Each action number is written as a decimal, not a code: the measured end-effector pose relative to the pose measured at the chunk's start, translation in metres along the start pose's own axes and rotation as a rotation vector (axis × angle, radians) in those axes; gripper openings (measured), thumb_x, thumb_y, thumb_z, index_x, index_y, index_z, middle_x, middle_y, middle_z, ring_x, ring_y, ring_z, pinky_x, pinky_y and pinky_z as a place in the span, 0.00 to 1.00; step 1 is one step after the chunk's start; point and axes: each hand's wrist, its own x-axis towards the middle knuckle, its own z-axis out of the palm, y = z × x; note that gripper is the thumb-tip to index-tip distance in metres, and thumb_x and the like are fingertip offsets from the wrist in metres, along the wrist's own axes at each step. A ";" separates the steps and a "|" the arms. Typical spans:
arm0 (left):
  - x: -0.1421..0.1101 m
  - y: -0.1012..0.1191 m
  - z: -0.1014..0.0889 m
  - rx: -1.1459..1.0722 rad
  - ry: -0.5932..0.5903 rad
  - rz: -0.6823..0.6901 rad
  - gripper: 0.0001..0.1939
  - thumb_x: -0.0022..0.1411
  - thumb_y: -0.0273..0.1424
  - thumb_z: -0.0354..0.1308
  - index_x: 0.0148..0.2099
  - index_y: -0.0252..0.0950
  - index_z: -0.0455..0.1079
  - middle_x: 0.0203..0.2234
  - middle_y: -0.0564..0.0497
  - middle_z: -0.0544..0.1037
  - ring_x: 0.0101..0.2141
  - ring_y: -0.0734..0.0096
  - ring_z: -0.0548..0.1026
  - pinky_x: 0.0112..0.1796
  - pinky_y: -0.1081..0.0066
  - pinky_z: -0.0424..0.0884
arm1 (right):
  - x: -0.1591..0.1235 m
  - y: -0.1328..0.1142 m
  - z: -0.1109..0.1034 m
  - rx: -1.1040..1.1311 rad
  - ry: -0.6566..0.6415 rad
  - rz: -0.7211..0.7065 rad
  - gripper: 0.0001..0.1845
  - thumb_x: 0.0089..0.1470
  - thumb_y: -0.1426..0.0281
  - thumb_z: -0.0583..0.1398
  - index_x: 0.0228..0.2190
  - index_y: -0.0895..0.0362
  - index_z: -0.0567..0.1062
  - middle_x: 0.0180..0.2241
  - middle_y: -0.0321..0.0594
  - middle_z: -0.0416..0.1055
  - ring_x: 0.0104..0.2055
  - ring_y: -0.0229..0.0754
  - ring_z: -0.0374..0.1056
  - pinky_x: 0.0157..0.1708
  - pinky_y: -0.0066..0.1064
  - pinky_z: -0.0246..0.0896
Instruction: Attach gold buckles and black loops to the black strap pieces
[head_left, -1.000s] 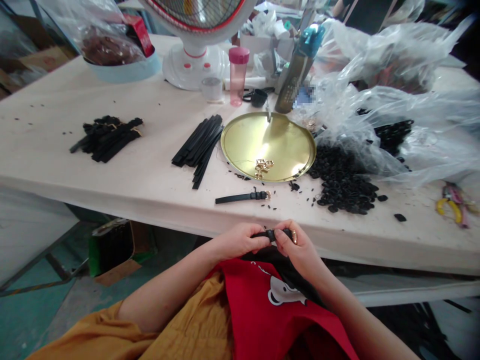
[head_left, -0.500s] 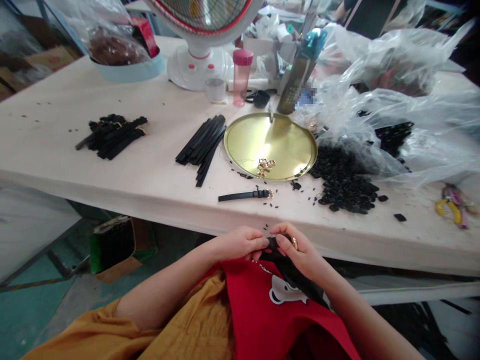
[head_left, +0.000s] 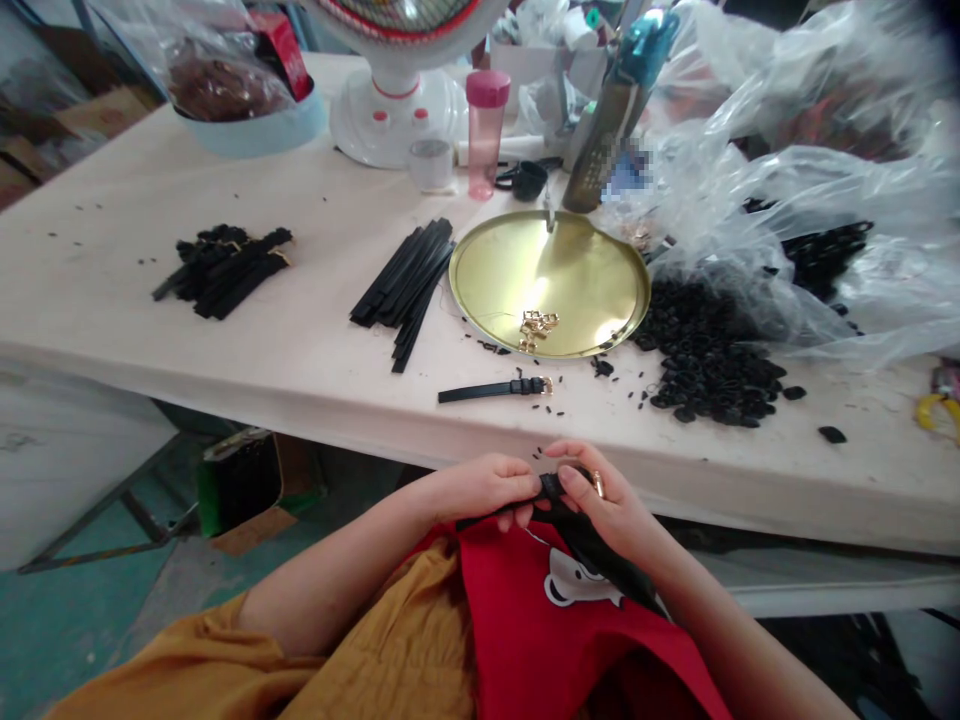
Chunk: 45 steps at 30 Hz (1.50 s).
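Observation:
Over my lap, just off the table's front edge, both hands pinch a black strap (head_left: 551, 487). My left hand (head_left: 501, 488) is closed on its left part, thumb on top, and the strap's tail sticks out below that hand. Close beside it, my right hand (head_left: 600, 495) grips the other end between thumb and fingers. A gold-coloured piece shows at the right fingers; whether it is a buckle or a ring I cannot tell. On the table ahead lies a black strap with a gold buckle (head_left: 495, 389). Beyond it, several gold buckles (head_left: 537, 328) rest in a gold round tray (head_left: 480, 312).
Flat black strips (head_left: 405, 275) lie left of the tray, and a bundle of buckled straps (head_left: 225, 268) farther left. Right of the tray spreads a heap of small black loops (head_left: 712, 350) beside plastic bags (head_left: 795, 150). A fan (head_left: 397, 110) and pink bottle (head_left: 486, 135) stand behind.
The strap's tail has come into sight below my left hand. Both hands stay close together on the strap. The view has shifted slightly, with the pliers at right now partly cut off.

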 end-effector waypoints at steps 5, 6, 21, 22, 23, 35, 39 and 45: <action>0.010 -0.010 0.006 0.114 0.069 0.038 0.18 0.60 0.41 0.44 0.31 0.31 0.64 0.18 0.58 0.60 0.18 0.81 0.56 0.20 0.78 0.51 | -0.002 -0.004 -0.006 0.105 -0.127 0.027 0.17 0.55 0.59 0.50 0.44 0.54 0.61 0.27 0.34 0.65 0.31 0.37 0.65 0.32 0.28 0.60; 0.012 -0.012 0.007 0.137 0.088 0.054 0.17 0.60 0.40 0.44 0.31 0.31 0.65 0.18 0.57 0.60 0.20 0.81 0.57 0.22 0.78 0.53 | -0.002 -0.005 -0.007 0.112 -0.137 0.034 0.17 0.55 0.59 0.50 0.44 0.55 0.61 0.27 0.34 0.65 0.31 0.37 0.65 0.32 0.28 0.61; -0.001 0.003 0.017 0.203 0.059 -0.024 0.14 0.58 0.39 0.45 0.29 0.33 0.61 0.19 0.56 0.66 0.17 0.81 0.61 0.20 0.77 0.56 | -0.006 -0.002 0.007 -0.180 0.012 -0.105 0.15 0.55 0.63 0.49 0.43 0.55 0.64 0.26 0.35 0.63 0.25 0.35 0.59 0.27 0.27 0.57; -0.002 0.004 0.019 0.210 0.054 -0.014 0.14 0.59 0.39 0.44 0.29 0.33 0.61 0.19 0.56 0.66 0.18 0.81 0.62 0.20 0.78 0.57 | -0.008 -0.003 0.006 -0.176 0.008 -0.100 0.15 0.55 0.63 0.49 0.43 0.55 0.64 0.26 0.34 0.63 0.25 0.35 0.58 0.26 0.27 0.57; -0.002 0.005 0.020 0.223 0.051 -0.004 0.14 0.59 0.39 0.44 0.29 0.33 0.61 0.19 0.56 0.66 0.18 0.80 0.62 0.21 0.78 0.58 | -0.010 -0.002 0.006 -0.160 0.011 -0.087 0.16 0.56 0.62 0.48 0.44 0.55 0.64 0.24 0.33 0.61 0.24 0.34 0.57 0.25 0.27 0.56; 0.000 0.014 0.009 0.473 0.168 0.138 0.18 0.61 0.37 0.40 0.28 0.34 0.65 0.19 0.54 0.68 0.21 0.76 0.66 0.25 0.76 0.61 | 0.010 -0.014 0.010 -0.180 0.077 -0.171 0.18 0.58 0.61 0.45 0.47 0.56 0.61 0.22 0.33 0.63 0.24 0.37 0.61 0.26 0.29 0.57; 0.005 0.034 -0.023 0.766 0.405 0.265 0.17 0.61 0.40 0.43 0.35 0.35 0.68 0.27 0.50 0.73 0.29 0.69 0.70 0.29 0.73 0.61 | 0.047 -0.018 0.000 -0.219 0.230 -0.190 0.22 0.57 0.57 0.44 0.47 0.58 0.60 0.17 0.29 0.57 0.19 0.37 0.57 0.20 0.28 0.52; 0.039 0.027 -0.075 1.178 0.815 0.172 0.17 0.63 0.38 0.42 0.37 0.33 0.67 0.30 0.44 0.73 0.32 0.63 0.70 0.32 0.68 0.61 | 0.097 -0.007 -0.013 -0.851 0.487 -0.172 0.20 0.55 0.57 0.48 0.43 0.57 0.65 0.25 0.39 0.69 0.26 0.45 0.66 0.25 0.33 0.54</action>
